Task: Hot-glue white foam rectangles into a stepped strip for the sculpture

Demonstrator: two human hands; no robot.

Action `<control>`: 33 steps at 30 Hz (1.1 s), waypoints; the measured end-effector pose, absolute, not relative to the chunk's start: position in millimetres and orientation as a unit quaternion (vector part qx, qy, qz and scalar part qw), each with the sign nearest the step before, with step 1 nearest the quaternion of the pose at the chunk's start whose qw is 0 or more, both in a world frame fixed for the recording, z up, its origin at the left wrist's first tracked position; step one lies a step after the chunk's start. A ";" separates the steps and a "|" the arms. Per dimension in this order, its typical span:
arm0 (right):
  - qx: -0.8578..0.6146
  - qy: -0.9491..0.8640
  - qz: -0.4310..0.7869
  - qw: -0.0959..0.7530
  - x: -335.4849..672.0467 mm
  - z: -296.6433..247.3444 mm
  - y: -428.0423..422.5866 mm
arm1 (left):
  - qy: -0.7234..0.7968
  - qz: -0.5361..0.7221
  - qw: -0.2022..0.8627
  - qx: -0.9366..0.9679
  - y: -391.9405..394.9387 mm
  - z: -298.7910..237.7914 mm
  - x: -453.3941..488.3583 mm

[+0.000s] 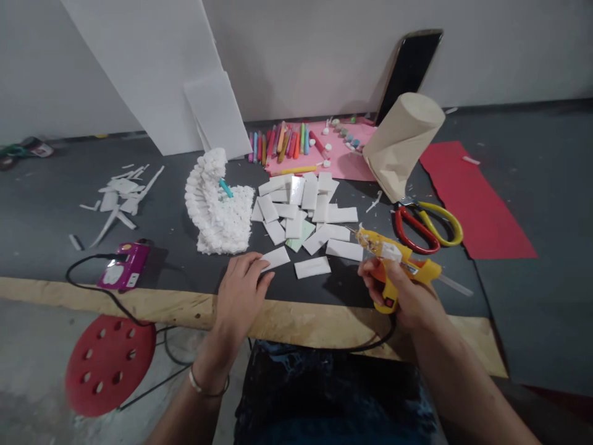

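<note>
The right hand (pixel 410 300) is closed around the handle of a yellow glue gun (pixel 370 242), and a clear glue stick (pixel 454 285) comes out of its rear. On the gun there is a small label, but its print is too small for me to read. The left hand (pixel 241 285) lies on the bench (pixel 345 292), with fingers near together, touching one end of a loose white piece (pixel 278 258); I cannot tell if the thumb pinches it.

Taking the heap of white pieces (pixel 295 226) as the centre of a clock (with twelve towards the wall), the right hand is at four and the left hand between seven and eight. The gun's tip is just beside the heap, at three. Further at three are the scissors (pixel 417 238), with one red and one yellow handle, then red paper (pixel 482 216). A tan paper cone (pixel 403 136) stands at two, and behind it leans a dark phone (pixel 412 65). Crayons (pixel 282 142) lie near twelve; their wrappers are unreadable. At nine is a white fluffy model (pixel 217 216) with a teal stick (pixel 226 188). Between eight and nine, a purple box (pixel 125 262) bears a white shape and no legible words.
</note>
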State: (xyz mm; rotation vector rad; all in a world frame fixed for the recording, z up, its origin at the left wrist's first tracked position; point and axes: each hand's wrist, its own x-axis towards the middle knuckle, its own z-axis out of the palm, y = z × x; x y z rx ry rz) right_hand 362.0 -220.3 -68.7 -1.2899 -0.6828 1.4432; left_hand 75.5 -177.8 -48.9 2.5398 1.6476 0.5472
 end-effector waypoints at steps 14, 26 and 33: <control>-0.514 -0.281 0.604 0.541 363.7 -75.8 -220.9 | 0.556 0.233 0.107 0.791 -172.5 -53.9 72.7; -0.523 -0.293 0.603 0.526 365.4 -73.5 -219.3 | 0.458 0.269 0.216 0.819 -158.7 -50.4 109.0; -0.532 -0.296 0.595 0.525 363.4 -70.1 -218.0 | 0.450 0.260 0.217 0.826 -154.2 -54.1 112.8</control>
